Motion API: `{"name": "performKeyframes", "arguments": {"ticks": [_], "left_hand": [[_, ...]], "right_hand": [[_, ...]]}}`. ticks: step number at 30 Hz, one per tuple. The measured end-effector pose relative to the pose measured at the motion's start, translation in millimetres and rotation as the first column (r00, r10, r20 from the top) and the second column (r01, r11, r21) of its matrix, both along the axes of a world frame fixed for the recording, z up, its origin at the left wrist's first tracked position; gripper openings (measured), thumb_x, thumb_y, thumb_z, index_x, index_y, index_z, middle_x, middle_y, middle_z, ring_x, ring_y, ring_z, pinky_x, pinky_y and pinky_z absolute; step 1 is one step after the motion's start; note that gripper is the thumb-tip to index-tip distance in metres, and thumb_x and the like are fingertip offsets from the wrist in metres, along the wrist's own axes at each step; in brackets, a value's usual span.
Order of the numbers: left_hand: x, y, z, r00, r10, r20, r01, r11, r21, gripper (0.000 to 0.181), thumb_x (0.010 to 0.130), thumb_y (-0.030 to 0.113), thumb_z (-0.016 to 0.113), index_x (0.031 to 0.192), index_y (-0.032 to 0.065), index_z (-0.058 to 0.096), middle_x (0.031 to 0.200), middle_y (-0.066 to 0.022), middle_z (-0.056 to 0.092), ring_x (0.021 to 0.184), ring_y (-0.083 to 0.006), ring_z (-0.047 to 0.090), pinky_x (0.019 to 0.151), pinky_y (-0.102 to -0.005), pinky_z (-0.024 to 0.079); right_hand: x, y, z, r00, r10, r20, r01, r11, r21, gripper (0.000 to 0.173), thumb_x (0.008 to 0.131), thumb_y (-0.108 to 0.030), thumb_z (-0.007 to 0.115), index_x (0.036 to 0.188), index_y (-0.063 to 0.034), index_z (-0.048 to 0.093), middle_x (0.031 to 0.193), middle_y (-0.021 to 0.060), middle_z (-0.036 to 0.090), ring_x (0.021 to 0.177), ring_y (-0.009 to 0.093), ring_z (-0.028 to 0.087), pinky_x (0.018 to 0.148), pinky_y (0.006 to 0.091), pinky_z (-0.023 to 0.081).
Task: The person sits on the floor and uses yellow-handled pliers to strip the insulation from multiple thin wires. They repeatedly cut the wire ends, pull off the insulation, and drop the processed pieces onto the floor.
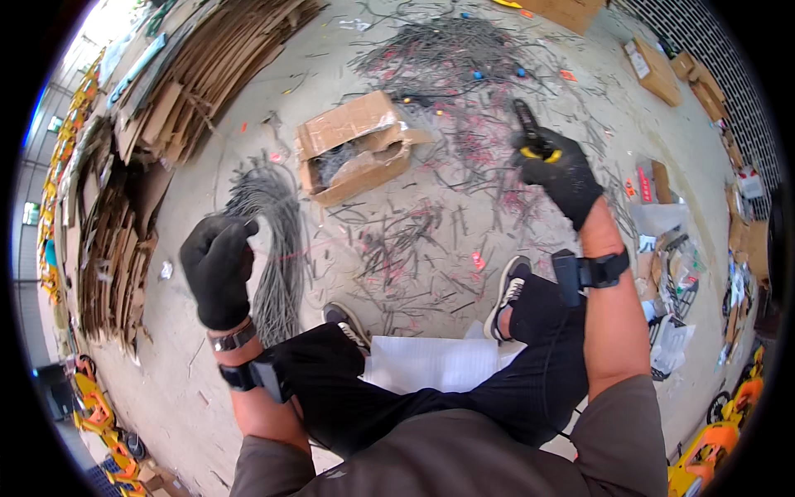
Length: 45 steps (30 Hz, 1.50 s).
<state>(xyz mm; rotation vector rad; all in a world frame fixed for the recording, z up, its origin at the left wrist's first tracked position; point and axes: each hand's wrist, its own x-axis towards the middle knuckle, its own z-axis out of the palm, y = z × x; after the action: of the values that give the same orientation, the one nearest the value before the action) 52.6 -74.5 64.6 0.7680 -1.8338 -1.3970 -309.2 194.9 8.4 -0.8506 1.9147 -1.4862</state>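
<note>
My left hand [217, 273], in a black glove, is curled shut with thumb and finger together. A thin, blurred red wire [298, 252] trails from it to the right, and the part inside the fist is hidden. Just beside and below this hand a long bundle of grey cables [282, 267] lies on the floor. My right hand [562, 171], gloved too, grips a dark hand tool [526, 119] with yellow on its handle, probably pliers or a wire cutter. The tool points up and away from me; its jaws are too blurred to tell their state.
An opened cardboard box [354, 180] with clear plastic inside stands ahead. Beyond it lies a heap of cable pieces [453, 53], with red and dark scraps [397, 242] scattered nearer. Flattened cardboard [205, 74] is stacked at left. White foam sheet [435, 363] lies between my legs.
</note>
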Motion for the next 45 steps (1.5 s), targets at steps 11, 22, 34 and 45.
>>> {"name": "performKeyframes", "arguments": {"ticks": [11,22,34,45], "left_hand": [[-49.3,28.3,-13.2,0.984,-0.141,0.105,0.096,0.932,0.348,0.017,0.089,0.014,0.064,0.088,-0.0006,0.072,0.059,0.0036,0.055,0.045,-0.0029,0.043,0.041,-0.0199,0.031],[-71.7,88.0,-28.1,0.905,-0.405,0.13,0.301,0.826,0.476,0.018,0.091,0.018,0.066,0.093,0.0013,0.071,0.064,0.0023,0.06,0.05,-0.0021,0.046,0.045,-0.0195,0.034],[-74.4,101.4,-34.5,0.844,-0.516,0.146,0.344,0.729,0.592,0.019,0.09,0.02,0.066,0.094,0.0024,0.073,0.064,0.0019,0.059,0.05,-0.0023,0.045,0.043,-0.0191,0.032],[-77.1,104.4,-42.0,0.892,-0.434,0.126,0.262,0.725,0.637,0.016,0.089,0.014,0.066,0.091,-0.001,0.07,0.06,-0.0005,0.056,0.045,-0.0042,0.043,0.04,-0.0194,0.031]], "right_hand": [[53.6,-27.6,31.1,0.941,0.061,-0.333,-0.075,0.997,-0.032,0.025,0.084,-0.007,0.064,0.108,-0.0019,0.064,0.093,0.0065,0.067,0.084,0.013,0.062,0.076,0.0301,0.051],[113.1,-50.1,23.1,0.923,0.308,-0.232,-0.321,0.947,-0.02,0.028,0.081,-0.007,0.065,0.109,-0.0021,0.065,0.096,0.0205,0.068,0.09,0.035,0.069,0.078,0.0387,0.054],[90.5,-41.1,29.4,0.885,0.269,-0.38,-0.277,0.96,0.034,0.027,0.087,-0.009,0.064,0.113,-0.0052,0.065,0.087,0.0096,0.065,0.069,0.013,0.058,0.067,0.0302,0.05],[56.1,-38.9,27.9,0.977,0.197,-0.076,-0.201,0.978,-0.056,0.03,0.086,-0.012,0.067,0.115,-0.0039,0.063,0.101,0.0124,0.069,0.086,0.02,0.065,0.077,0.0335,0.052]]}}
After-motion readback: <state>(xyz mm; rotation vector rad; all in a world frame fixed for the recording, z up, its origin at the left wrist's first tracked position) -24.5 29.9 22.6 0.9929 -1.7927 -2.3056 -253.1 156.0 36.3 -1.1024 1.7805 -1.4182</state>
